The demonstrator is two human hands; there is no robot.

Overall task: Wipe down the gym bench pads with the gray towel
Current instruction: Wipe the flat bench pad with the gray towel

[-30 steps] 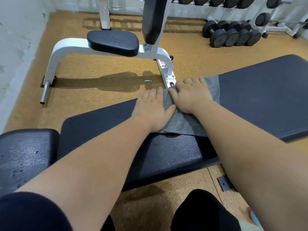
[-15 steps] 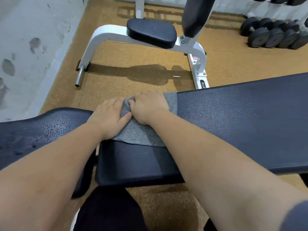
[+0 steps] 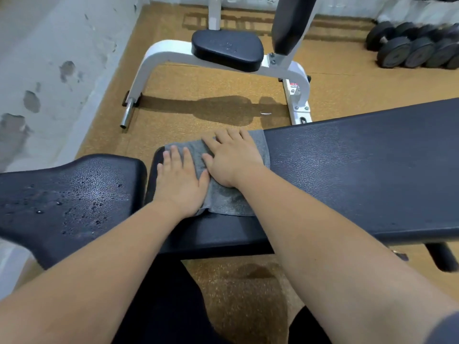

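The gray towel lies flat across the left end of the long black bench pad. My left hand presses palm-down on the towel's left part, fingertips reaching the pad's end. My right hand presses flat on the towel's far right part, thumb touching the left hand. Across a narrow gap to the left sits the black seat pad, dotted with water droplets.
Beyond the bench stands a white-framed machine with a small black pad and an upright black pad. Several dumbbells lie at the far right. A stained wall borders the left. My knees are under the bench.
Both hands have slid the towel leftward along the long pad, from its middle to its left end by the gap. The fingers have flattened out.
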